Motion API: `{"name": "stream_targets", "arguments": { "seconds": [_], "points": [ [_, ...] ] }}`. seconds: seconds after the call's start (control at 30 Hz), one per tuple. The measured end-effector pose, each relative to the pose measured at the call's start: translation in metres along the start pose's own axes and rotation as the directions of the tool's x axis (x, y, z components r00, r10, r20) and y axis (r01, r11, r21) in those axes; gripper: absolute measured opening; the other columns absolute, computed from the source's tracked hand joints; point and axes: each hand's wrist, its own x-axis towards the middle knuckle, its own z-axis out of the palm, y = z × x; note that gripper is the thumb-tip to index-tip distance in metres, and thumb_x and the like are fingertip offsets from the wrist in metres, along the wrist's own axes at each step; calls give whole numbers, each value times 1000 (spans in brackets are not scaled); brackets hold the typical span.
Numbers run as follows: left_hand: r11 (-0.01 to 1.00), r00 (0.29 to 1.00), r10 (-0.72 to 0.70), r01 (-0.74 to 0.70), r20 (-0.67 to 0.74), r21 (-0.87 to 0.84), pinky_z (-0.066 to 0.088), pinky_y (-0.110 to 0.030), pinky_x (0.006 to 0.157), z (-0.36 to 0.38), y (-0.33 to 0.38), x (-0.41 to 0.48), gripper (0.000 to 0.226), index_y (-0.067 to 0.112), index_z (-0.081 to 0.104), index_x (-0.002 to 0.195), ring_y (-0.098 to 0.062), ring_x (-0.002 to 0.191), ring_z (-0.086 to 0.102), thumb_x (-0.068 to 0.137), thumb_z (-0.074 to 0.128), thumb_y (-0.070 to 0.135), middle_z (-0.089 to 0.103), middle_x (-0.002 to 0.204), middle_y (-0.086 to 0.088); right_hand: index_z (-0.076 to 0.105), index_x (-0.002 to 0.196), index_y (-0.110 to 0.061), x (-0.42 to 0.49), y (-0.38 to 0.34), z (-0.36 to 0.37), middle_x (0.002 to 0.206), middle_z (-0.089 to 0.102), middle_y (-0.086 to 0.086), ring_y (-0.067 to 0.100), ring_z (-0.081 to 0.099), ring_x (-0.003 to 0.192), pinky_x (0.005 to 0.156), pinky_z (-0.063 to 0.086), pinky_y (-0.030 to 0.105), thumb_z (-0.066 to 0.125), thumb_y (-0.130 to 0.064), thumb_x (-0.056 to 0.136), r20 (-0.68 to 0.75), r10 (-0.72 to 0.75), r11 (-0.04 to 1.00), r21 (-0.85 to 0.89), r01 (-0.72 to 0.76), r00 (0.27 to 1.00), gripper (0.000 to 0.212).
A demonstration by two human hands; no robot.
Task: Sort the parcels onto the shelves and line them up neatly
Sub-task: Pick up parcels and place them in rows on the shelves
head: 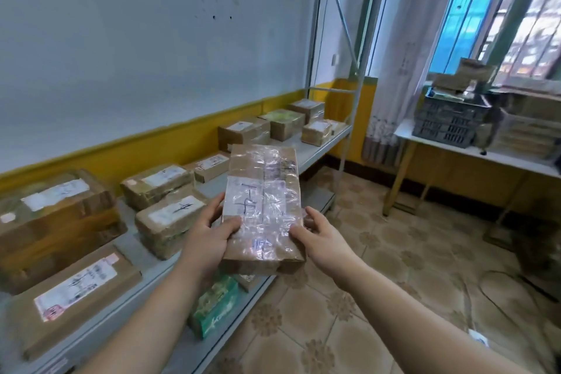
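Parcel in hand: I have the long brown cardboard parcel wrapped in clear tape, with a handwritten white label point(262, 209), held up in the air over the front edge of the shelf and resting on nothing.
Left hand: my left hand point(206, 234) grips the parcel's left edge, thumb lying on the top face and fingers curled underneath.
Right hand: my right hand point(321, 237) grips the right edge the same way, thumb on top and fingers tucked below.
Done so far: the grey metal shelf point(312, 149) already carries a fair load. Nearest me is a flat brown parcel with a printed label point(76, 291), behind it a large brown carton point(57, 222), then two taped mid-size boxes point(170, 222), and a cluster of small brown boxes at the far end point(285, 123).
Left to do: I judge this parcel has yet to be placed. Bare shelf shows in the middle stretch between the groups. The boxes sit at mixed angles, so the lining-up looks unfinished.
More stock: the dark grey plastic crate point(449, 121) on the white table point(406, 136) seems to hold further parcels, though I cannot count them.
Hidden: the lower tier is mostly masked by my arms, apart from a green-and-white packet point(217, 304). Most labels are too blurred to read. The shelf's near end is cut off.
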Motion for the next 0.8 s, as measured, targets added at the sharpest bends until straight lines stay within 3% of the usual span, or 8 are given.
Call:
{"name": "stream_targets", "arguments": {
  "seconds": [0.1,0.2,0.33,0.4,0.47,0.57,0.67,0.8],
  "points": [
    [999,1000,-5,5,-16,32,58,-42,74,0,-2,48,53,65,58,95,-21,88,72,89,66,12,65,117,6,26,154,-33,41,-1,-1,143,49,-6,15,54,123,109,42,40,64,-68,60,3,27,999,-24,-27,1000,107],
    [999,999,-39,40,-31,27,58,-45,76,3,-7,84,55,67,59,88,-22,89,72,89,65,12,66,116,6,27,154,-33,79,4,-5,145,48,-4,15,53,122,106,42,36,66,-59,80,35,48,999,-22,-47,998,87],
    [998,996,-67,68,-62,4,58,-36,61,16,-14,128,53,64,59,91,-21,83,73,90,65,12,65,115,7,26,154,-32,136,6,-15,146,46,-3,8,54,107,74,44,16,62,-51,90,102,38,997,-70,-31,994,76],
    [998,993,-70,70,-95,-4,57,-32,56,25,-20,149,50,59,59,97,-20,81,73,90,64,9,65,115,6,26,154,-30,165,6,-21,145,47,-2,2,55,96,60,42,14,61,-49,92,140,30,995,-101,-16,990,74],
    [997,986,-77,76,-151,-8,58,-33,59,35,-26,169,47,50,58,114,-21,85,73,90,64,10,64,118,4,27,153,-28,192,7,-28,141,49,-2,3,57,96,65,45,16,59,-49,93,179,17,992,-127,6,984,71],
    [996,966,-93,87,-242,-36,58,-36,62,51,-34,198,55,41,49,134,-22,86,72,90,65,12,64,118,3,30,153,-29,236,6,-41,143,49,0,16,56,117,92,51,29,59,-48,94,244,11,987,-156,28,970,69],
    [992,940,-124,105,-318,-76,58,-36,59,68,-39,225,56,39,47,136,-22,79,73,90,66,12,66,111,0,26,153,-30,276,4,-53,149,44,0,20,50,129,88,48,25,58,-47,95,322,20,978,-204,48,947,68],
    [983,896,-179,143,-407,-118,58,-38,58,76,-47,251,55,40,48,133,-26,78,73,90,66,11,67,108,-2,26,153,-32,322,6,-52,151,42,0,23,49,131,105,45,41,58,-46,95,402,29,968,-241,76,915,68]
  ]
}}
